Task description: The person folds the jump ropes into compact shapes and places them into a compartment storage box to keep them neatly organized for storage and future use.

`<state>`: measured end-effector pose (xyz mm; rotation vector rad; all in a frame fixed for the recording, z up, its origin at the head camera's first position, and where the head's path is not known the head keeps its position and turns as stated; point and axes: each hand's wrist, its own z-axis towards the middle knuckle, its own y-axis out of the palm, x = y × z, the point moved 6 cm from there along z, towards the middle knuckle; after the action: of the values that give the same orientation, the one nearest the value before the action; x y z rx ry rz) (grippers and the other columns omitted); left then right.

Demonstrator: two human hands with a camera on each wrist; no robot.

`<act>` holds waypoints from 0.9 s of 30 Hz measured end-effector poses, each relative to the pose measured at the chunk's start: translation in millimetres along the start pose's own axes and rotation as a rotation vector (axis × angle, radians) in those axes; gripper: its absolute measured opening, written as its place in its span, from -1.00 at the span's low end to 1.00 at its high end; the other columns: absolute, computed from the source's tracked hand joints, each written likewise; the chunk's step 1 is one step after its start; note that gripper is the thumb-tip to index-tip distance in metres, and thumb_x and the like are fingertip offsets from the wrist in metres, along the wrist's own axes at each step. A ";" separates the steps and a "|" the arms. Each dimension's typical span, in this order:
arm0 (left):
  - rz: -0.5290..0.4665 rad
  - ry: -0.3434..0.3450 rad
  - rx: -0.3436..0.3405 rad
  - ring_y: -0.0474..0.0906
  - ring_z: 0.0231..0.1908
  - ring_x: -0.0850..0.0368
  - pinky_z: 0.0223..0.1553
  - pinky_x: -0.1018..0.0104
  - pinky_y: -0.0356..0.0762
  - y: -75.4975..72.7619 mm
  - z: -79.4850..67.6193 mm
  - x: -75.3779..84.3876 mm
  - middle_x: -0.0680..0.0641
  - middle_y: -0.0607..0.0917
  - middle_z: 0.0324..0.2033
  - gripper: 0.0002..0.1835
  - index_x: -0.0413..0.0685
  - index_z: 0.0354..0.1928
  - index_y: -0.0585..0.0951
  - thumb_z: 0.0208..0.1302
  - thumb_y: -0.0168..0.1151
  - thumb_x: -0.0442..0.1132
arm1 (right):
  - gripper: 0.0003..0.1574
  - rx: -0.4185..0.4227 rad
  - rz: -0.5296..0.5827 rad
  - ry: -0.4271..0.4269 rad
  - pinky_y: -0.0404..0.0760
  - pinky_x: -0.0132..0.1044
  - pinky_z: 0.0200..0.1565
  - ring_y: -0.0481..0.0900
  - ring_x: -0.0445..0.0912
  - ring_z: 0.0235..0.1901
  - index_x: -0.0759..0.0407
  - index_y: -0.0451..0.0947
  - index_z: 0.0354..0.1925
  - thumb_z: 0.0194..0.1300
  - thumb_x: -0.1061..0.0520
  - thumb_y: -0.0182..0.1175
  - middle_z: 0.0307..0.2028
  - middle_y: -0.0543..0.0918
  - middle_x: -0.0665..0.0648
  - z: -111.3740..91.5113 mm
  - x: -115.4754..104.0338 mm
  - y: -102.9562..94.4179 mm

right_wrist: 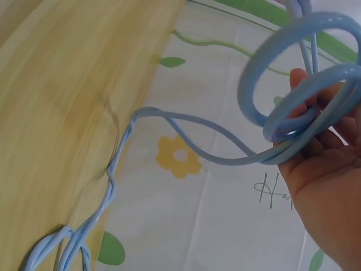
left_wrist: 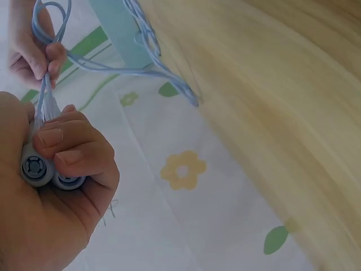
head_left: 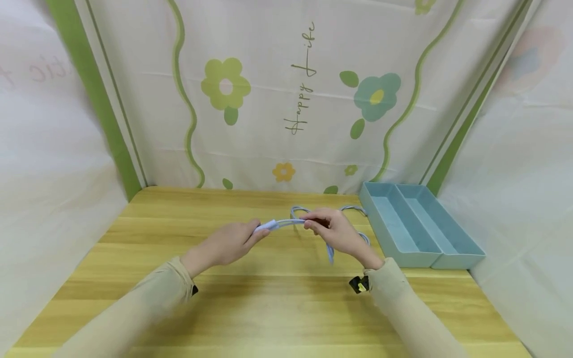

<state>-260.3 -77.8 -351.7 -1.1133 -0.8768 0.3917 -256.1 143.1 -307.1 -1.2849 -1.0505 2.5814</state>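
Observation:
A light blue jump rope is stretched between the two hands, above the wooden table. My left hand [head_left: 229,242] grips both of its handles [head_left: 267,226] side by side; their round ends [left_wrist: 35,167] show past the curled fingers in the left wrist view. Close to the handles, my right hand [head_left: 340,232] pinches the doubled rope [right_wrist: 217,129] between thumb and fingers. Loops of cord curl over that palm in the right wrist view. The rest of the cord trails down to the table, twisted together, toward the right.
Two light blue trays [head_left: 398,258] stand side by side at the table's right edge. The wooden table [head_left: 277,308] meets a hanging white curtain [head_left: 268,30] with a flower print at the back. More curtain hangs on both sides.

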 end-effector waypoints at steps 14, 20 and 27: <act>0.045 -0.025 0.023 0.13 -0.70 0.29 -0.64 0.36 0.17 -22.5 -2.8 -0.6 0.14 0.30 -0.69 -0.56 0.08 -0.39 0.39 0.56 -0.23 0.17 | -0.82 -0.163 -0.063 0.025 0.56 -0.30 -0.45 0.54 -0.01 -0.49 0.26 0.67 -0.24 0.37 0.41 0.15 -0.43 0.55 0.06 -3.1 23.8 2.5; 0.038 -0.017 0.074 0.13 -0.71 0.30 -0.64 0.36 0.17 -22.4 -3.7 2.1 0.15 0.30 -0.71 -0.55 0.10 -0.44 0.39 0.55 -0.19 0.18 | -0.83 -0.154 -0.083 0.060 0.56 -0.28 -0.44 0.56 0.01 -0.45 0.16 0.67 -0.20 0.42 0.30 0.15 -0.37 0.59 0.03 -10.4 50.9 3.0; -0.040 -0.052 0.070 0.16 -0.71 0.29 -0.64 0.35 0.21 -20.9 -10.9 0.4 0.13 0.31 -0.70 -0.50 0.09 -0.46 0.42 0.49 -0.15 0.27 | -0.85 -0.175 -0.071 0.025 0.59 -0.27 -0.41 0.55 -0.09 -0.42 0.10 0.68 -0.18 0.43 0.20 0.17 -0.37 0.58 -0.02 -15.3 54.1 -0.2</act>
<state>-254.6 -93.0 -334.6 -1.0237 -0.9228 0.4165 -280.0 170.4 -350.1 -1.2855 -1.3178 2.4617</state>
